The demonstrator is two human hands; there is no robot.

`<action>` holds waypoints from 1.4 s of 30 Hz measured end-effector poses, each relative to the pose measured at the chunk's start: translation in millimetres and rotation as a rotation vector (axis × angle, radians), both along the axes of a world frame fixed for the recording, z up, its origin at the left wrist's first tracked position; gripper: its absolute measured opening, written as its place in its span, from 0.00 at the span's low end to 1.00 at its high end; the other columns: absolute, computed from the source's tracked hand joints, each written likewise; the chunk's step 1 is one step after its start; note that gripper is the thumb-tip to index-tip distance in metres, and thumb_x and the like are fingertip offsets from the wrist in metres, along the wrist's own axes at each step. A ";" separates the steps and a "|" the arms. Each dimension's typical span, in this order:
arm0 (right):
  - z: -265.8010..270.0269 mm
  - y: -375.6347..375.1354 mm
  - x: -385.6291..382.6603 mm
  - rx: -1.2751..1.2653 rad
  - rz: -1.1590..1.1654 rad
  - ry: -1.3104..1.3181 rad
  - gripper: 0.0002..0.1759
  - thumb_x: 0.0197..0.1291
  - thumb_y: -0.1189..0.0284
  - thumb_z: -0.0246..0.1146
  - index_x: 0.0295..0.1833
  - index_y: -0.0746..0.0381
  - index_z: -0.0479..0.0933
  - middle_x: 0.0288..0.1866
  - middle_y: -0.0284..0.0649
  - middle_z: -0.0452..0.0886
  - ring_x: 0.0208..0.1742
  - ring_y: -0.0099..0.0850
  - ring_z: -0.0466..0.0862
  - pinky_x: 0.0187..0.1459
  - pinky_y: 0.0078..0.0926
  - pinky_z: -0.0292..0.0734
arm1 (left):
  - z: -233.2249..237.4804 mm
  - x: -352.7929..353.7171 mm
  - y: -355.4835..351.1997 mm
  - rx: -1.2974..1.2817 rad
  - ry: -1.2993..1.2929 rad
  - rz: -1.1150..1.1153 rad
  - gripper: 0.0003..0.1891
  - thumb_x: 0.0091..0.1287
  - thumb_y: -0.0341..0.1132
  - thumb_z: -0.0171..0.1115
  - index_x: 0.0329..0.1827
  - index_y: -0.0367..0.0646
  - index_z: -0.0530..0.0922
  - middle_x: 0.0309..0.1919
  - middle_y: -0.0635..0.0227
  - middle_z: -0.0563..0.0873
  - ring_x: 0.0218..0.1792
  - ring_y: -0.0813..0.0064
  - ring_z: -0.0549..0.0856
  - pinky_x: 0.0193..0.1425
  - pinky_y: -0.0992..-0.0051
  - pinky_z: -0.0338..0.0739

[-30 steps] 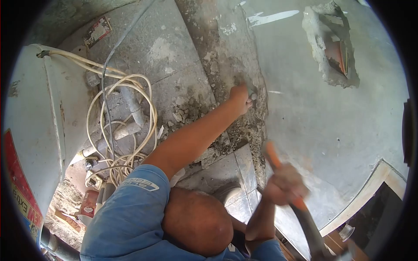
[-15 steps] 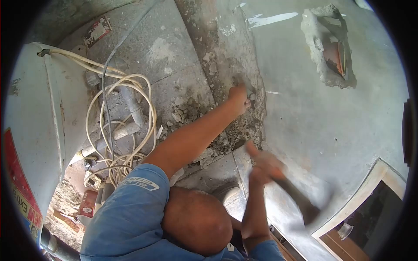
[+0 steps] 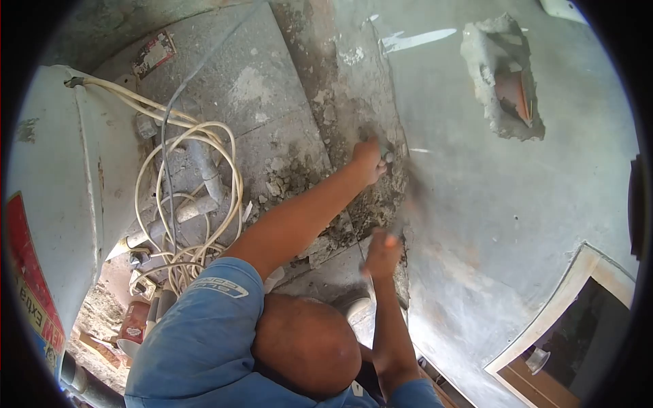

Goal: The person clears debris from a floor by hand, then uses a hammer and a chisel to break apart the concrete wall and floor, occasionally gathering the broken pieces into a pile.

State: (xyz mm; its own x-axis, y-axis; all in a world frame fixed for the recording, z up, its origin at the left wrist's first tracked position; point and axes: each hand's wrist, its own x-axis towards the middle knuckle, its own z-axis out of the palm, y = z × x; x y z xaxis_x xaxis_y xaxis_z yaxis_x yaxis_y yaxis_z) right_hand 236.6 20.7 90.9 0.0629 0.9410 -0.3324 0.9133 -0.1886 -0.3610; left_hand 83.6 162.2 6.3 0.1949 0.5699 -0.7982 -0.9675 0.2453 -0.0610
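My left hand [image 3: 368, 162] is closed around a grey metal chisel [image 3: 387, 156], whose end shows beside the fist. Its other end is hidden at the broken strip of floor [image 3: 367, 207] along the wall's foot. Below it, my right hand [image 3: 383, 255] grips a hammer; an orange bit of handle [image 3: 390, 241] shows at the fist. Motion blurs the hammer's head and shaft between the fist and the wall. Loose rubble [image 3: 279, 178] lies left of the chisel.
Coiled cream cable [image 3: 238, 180] and grey pipes [image 3: 204, 166] lie at left, beside a white cabinet-like body [image 3: 51, 163]. The grey wall [image 3: 462, 204] has a broken hole [image 3: 488, 85]. A framed opening [image 3: 537, 326] is at lower right. What looks like a bare knee [image 3: 306, 347] is below.
My right hand has moved left and slightly up, swinging the hammer from the lower right towards the chisel. My left hand keeps its hold on the chisel. The view has shifted slightly.
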 end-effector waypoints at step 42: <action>177.5 10.1 -65.2 0.850 0.400 1.017 0.13 0.70 0.67 0.47 0.29 0.53 0.61 0.17 0.28 0.55 0.16 0.20 0.58 0.22 0.20 0.61 | -35.8 -8.0 -49.5 0.167 0.075 -0.216 0.13 0.68 0.45 0.54 0.30 0.46 0.70 0.19 0.71 0.69 0.19 0.77 0.69 0.20 0.75 0.60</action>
State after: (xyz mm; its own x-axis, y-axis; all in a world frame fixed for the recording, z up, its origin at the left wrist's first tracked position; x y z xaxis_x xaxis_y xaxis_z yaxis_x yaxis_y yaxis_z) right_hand 171.4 30.8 268.4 -0.1784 0.7722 0.6099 0.1213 0.6323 -0.7651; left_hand 75.7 112.7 -29.5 0.2699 0.6468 -0.7133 -0.8922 0.4466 0.0675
